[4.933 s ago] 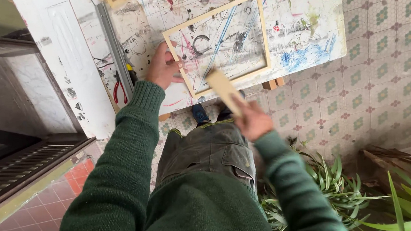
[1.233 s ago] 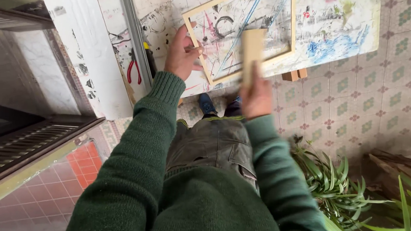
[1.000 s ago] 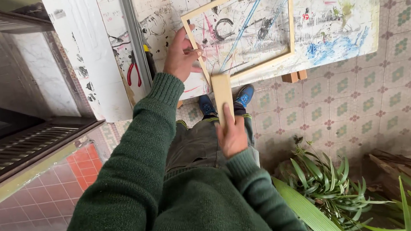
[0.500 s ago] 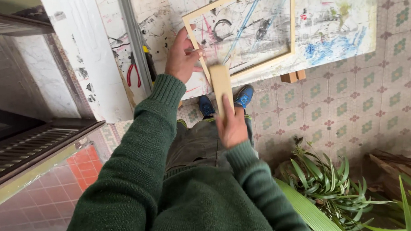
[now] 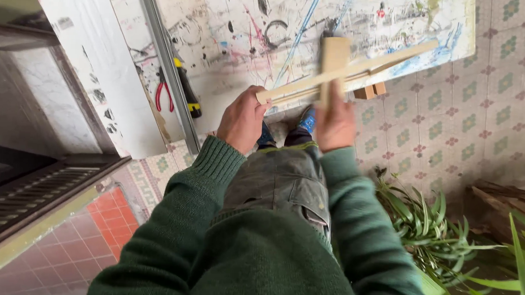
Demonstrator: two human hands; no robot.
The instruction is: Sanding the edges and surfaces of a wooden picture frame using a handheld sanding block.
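Fingers of left hand (image 5: 242,119) curled round wooden frame (image 5: 358,68) corner; right hand (image 5: 335,122) clamps wood block (image 5: 334,58), now raised against frame, lifted edge-on off paint-marked counter (image 5: 230,76).

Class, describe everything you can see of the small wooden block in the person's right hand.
The wooden block is a flat, pale, unpainted rectangular piece. The right hand grips its lower end, holding it upright. It crosses the frame bar held by the left hand, in front of the paint-marked board.
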